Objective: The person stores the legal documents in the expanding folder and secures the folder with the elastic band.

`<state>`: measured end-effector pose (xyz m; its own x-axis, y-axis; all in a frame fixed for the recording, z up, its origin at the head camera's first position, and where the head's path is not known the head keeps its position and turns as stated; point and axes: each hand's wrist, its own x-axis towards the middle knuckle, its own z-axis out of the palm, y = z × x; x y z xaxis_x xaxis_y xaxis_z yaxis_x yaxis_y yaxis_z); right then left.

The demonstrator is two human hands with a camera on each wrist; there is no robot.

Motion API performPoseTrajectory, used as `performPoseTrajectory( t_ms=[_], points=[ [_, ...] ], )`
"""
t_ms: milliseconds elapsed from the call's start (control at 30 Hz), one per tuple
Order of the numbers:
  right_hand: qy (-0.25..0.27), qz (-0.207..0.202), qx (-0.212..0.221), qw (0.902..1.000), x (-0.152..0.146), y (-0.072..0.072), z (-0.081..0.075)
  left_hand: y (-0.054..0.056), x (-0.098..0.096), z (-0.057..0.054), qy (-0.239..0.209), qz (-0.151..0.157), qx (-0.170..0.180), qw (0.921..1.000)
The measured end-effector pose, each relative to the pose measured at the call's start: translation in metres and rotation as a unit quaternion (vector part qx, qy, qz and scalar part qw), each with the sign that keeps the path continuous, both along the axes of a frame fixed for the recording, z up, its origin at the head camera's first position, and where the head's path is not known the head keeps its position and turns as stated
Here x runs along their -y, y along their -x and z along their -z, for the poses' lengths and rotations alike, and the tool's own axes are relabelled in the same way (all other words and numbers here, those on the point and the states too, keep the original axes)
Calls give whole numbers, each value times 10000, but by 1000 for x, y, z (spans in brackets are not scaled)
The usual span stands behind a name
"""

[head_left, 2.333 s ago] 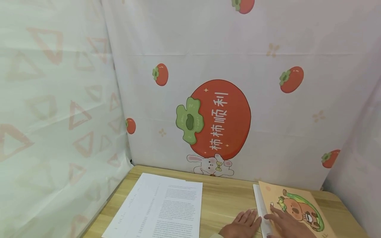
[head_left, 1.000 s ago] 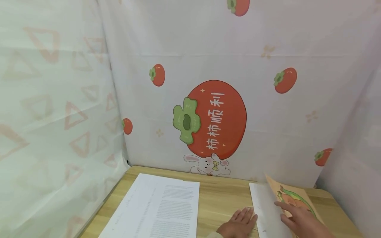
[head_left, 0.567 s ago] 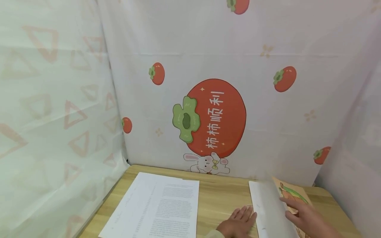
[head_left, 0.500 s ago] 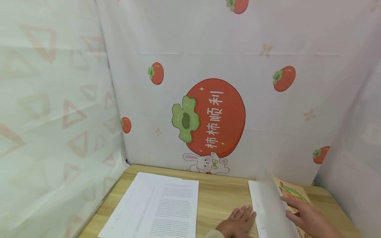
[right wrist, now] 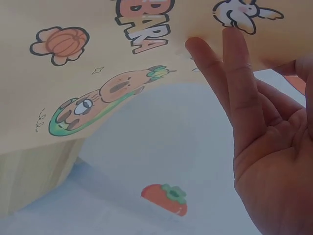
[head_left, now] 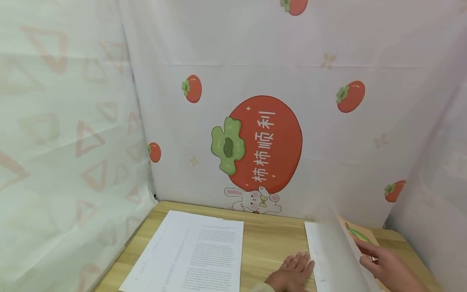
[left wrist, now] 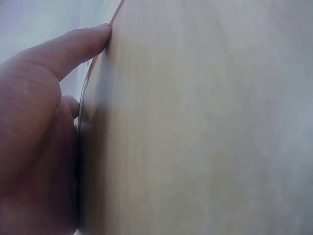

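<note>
A notebook [head_left: 331, 259] with white inner pages lies at the right of the wooden table. Its orange cover [head_left: 361, 234], printed with a capybara, is lifted and tilts toward the right. My right hand [head_left: 386, 263] pinches the cover's free edge. In the right wrist view, straight fingertips [right wrist: 237, 54] lie along the printed side of the cover, and the thumb is mostly hidden at its edge. My left hand [head_left: 290, 275] rests palm down on the table just left of the notebook, fingers extended and touching nothing else that shows. The left wrist view has its thumb [left wrist: 80, 46] against the wood.
Printed sheets of paper [head_left: 189, 255] lie on the left of the wooden table [head_left: 268, 235], slightly overlapping. A white curtain [head_left: 368, 154] with persimmon prints hangs behind the table. Other cloths enclose the left and right sides.
My right hand has raised the cover from lying flat and swung it rightward, baring the white pages. The left hand has stayed in place on the table.
</note>
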<state>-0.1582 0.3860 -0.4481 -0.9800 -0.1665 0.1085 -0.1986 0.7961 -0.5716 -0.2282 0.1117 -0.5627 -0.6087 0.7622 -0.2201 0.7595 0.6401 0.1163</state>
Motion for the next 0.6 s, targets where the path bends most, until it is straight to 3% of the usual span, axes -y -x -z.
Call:
performPoseTrajectory(
  t_ms=[133, 300, 433, 600],
  points=[
    [86, 311, 700, 9970, -4, 3, -9, 1, 1, -4, -68, -42, 54, 10000],
    [60, 482, 566, 9972, -11, 4, -12, 2, 4, -12, -120, -47, 263, 9996],
    [270, 382, 527, 9975, -16, 3, -14, -2, 7, -11, -153, -38, 53, 9999],
    [545, 398, 810, 9944, -23, 1, -18, -7, 7, -11, -180, -5, -49, 9998]
  ],
)
